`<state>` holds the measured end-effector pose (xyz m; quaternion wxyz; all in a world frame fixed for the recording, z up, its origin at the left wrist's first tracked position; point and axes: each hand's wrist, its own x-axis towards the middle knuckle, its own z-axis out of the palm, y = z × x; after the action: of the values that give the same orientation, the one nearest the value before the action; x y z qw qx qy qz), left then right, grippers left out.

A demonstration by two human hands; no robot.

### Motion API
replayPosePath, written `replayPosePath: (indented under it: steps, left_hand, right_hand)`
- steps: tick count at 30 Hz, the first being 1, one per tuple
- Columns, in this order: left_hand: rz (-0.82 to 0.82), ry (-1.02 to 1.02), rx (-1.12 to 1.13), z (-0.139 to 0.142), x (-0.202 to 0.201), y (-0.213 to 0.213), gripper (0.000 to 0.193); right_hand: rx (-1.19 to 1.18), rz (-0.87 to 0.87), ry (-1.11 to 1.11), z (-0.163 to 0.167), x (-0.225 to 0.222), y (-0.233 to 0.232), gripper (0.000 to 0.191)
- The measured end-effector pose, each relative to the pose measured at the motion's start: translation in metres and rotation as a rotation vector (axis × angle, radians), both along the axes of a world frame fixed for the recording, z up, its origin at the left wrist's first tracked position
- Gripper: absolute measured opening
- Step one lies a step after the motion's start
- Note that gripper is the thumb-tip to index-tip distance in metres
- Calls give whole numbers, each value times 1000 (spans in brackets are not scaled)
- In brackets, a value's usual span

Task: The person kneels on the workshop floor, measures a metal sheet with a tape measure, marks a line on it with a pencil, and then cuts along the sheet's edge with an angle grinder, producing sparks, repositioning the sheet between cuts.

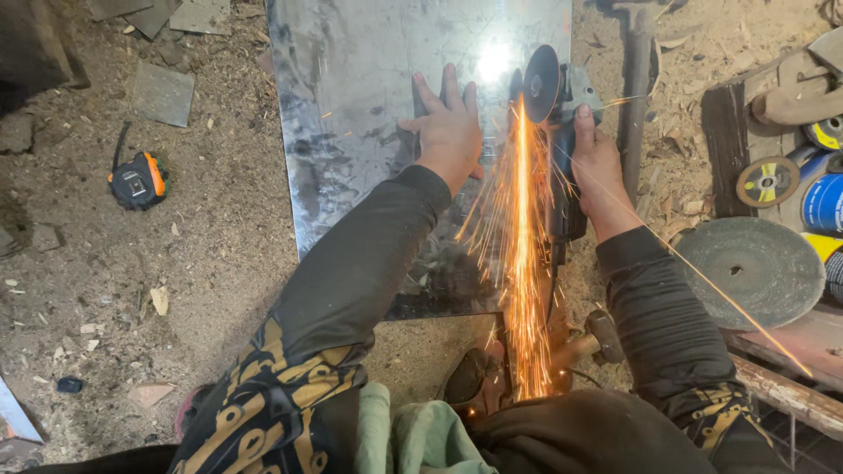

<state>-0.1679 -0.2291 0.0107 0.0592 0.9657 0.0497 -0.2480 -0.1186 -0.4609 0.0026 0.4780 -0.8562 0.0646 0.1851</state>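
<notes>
A shiny steel sheet (351, 96) lies flat on the dirt floor. My left hand (449, 130) presses flat on it, fingers spread, just left of the cut line. My right hand (599, 162) grips the body of an angle grinder (562, 92), whose dark disc (539, 83) stands upright on the sheet's right part. A stream of orange sparks (520, 254) shoots back from the disc toward my lap.
A black and orange tape measure (138, 180) lies on the dirt to the left. At right are a big grey grinding disc (757, 268), smaller discs (767, 181), blue and yellow items and wooden boards (727, 145). A hammer (597, 341) lies near my knees.
</notes>
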Motion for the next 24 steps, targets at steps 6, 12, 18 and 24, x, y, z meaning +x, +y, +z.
replayPosePath:
  steps: [6,12,18,24]
  left_hand:
    - [-99,-12,74,-4,4,1,144]
    - [-119,-7,55,-16,12,3,126]
    - [-356,-44,128,-25,17,9,64]
    - [-63,-172,-131,-35,36,12,50]
  right_hand:
    - [-39,23,-84,-2,10,5,77]
    - [-35,-23,-39,-9,21,9,78]
    - [-135,11,-91,-3,24,15,80]
    - [-28,-65,-17,-6,30,20,77]
